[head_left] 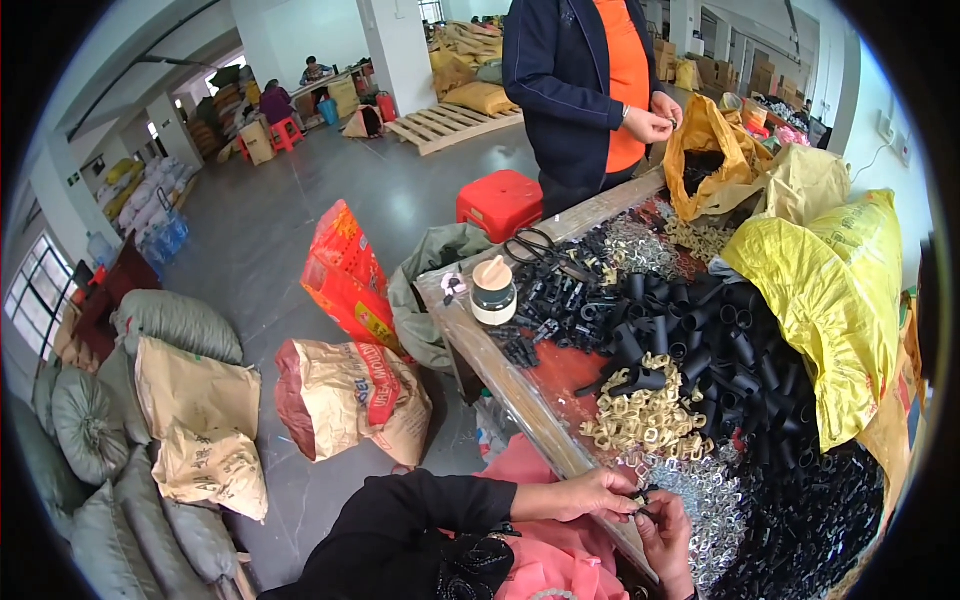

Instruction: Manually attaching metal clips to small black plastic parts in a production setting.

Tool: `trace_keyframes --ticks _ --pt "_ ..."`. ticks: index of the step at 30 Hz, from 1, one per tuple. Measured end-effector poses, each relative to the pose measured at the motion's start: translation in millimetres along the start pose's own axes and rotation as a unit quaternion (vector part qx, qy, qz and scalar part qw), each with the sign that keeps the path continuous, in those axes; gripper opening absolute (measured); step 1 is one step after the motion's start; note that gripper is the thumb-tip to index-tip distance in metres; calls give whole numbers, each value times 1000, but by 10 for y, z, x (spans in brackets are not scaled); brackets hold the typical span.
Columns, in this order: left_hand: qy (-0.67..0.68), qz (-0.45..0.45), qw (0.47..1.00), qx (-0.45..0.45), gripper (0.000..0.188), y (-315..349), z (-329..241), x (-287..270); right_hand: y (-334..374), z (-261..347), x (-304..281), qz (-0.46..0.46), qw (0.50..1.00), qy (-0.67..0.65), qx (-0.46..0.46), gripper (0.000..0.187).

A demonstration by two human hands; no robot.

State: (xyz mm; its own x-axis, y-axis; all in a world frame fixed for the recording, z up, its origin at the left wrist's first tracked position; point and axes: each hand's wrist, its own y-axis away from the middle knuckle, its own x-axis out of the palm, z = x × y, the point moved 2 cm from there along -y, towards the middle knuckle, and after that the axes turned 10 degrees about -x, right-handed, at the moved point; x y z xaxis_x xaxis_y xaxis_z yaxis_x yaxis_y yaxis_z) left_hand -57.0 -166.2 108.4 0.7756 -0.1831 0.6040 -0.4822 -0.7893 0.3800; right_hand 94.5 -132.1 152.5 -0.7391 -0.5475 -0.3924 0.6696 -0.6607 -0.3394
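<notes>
My left hand (598, 494) and my right hand (666, 532) meet over the near edge of the worktable (505, 385). Pinched between the fingertips of both is a small black part (642, 499) with a pale bit on it; its exact kind is too small to make out. Just beyond my hands lies a heap of cream-coloured ring-like pieces (650, 420). Beside my right hand spread shiny metal loops (705, 510), and further right a mass of small black parts (815, 525). Black tube-shaped pieces (700, 335) are piled behind these.
A lidded jar (493, 292) stands at the table's left edge near black clips (570, 305). Yellow sacks (830, 300) line the right side. Across the table a person (590, 90) handles something small. A red stool (500, 200), paper sack (360, 400) and grey sacks (180, 325) occupy the floor.
</notes>
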Motion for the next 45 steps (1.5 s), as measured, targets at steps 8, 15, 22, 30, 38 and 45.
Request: trace_keyframes --ticks 8,15,22,30,38,45 --pt "91 31 994 -45 26 268 -173 -553 -385 60 519 -86 993 62 45 23" --pt "137 135 973 -131 23 -72 -274 -653 -477 -29 513 -173 970 168 -28 22" --pt "93 205 950 -215 25 -510 -248 -547 -237 -202 318 -208 925 317 -7 27" --pt "20 228 941 -248 25 -874 0 -161 242 -482 -44 -196 909 364 -56 33" --pt "-5 131 979 -158 24 -1383 139 -67 382 -880 -564 -157 921 336 -120 31" --pt "-45 47 997 -43 21 -1662 -16 -273 -23 -1574 -1718 -170 882 435 -55 25"
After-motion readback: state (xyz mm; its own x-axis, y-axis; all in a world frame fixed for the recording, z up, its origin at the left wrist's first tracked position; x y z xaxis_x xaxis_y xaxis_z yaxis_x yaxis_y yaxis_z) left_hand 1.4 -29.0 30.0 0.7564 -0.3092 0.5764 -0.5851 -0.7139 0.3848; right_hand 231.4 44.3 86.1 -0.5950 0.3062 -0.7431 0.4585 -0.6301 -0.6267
